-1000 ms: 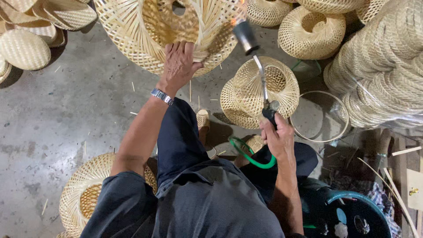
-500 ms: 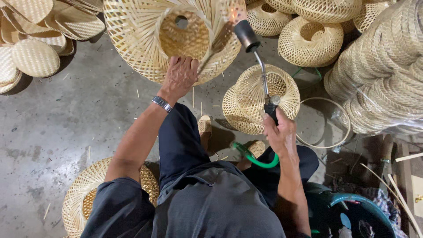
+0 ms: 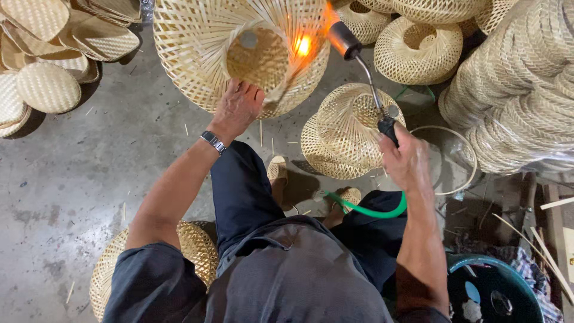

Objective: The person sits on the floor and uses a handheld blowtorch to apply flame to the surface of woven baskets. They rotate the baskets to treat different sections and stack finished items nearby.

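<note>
Gripping rim of woven bamboo shade [image 3: 203, 54] (top centre of frame), left hand [image 3: 238, 107] fingers curled on it; right hand [image 3: 406, 161] fist closed round gas torch [image 3: 365, 72], flame touching shade; green hose [image 3: 368, 210] lower centre.

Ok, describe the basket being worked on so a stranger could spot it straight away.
Look to the top middle of the concrete floor, above the person's knees. The big woven bamboo basket there is gripped by the left hand. Unlike its neighbours, a torch flame licks its rim.
</note>
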